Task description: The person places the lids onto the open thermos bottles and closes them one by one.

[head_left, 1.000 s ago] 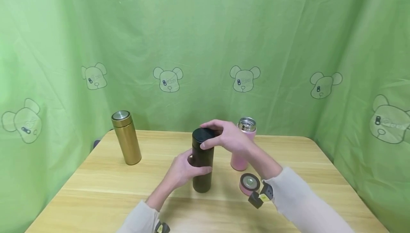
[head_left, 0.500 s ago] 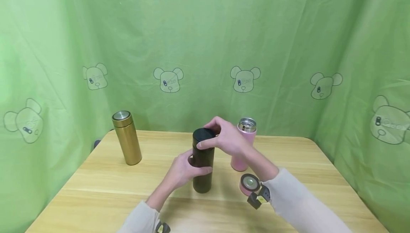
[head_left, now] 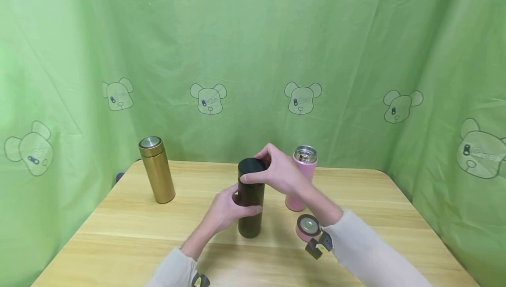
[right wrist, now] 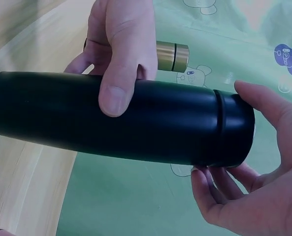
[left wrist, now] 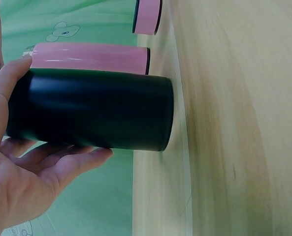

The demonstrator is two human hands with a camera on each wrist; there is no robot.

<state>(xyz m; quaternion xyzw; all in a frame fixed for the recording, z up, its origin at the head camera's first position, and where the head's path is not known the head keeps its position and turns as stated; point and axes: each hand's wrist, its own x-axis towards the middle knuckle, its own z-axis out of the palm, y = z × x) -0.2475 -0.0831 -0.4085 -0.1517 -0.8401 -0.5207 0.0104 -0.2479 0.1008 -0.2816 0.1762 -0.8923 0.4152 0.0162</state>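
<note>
A black vacuum flask (head_left: 250, 227) is upright over the middle of the table, its black lid (head_left: 251, 165) on top. My left hand (head_left: 224, 210) grips the body from the left, the thumb across the near side. From the right, my right hand (head_left: 278, 173) grips the lid, thumb in front and fingers behind. In the right wrist view, a thin groove separates the lid (right wrist: 236, 129) from the body. Behind my right wrist stands a pink flask (head_left: 295, 201), its steel mouth uncovered. The pink lid (head_left: 308, 227) lies underside up in front of it.
A gold flask (head_left: 159, 175) with its lid on stands at the left of the wooden table (head_left: 118, 243). Green curtains (head_left: 253, 50) with bear-head prints enclose the back and sides. My right wrist strap (head_left: 321, 244) hangs close to the pink lid.
My right hand has turned slightly on the black lid, its thumb sliding left across the near side. The left hand and the black flask have stayed in place.
</note>
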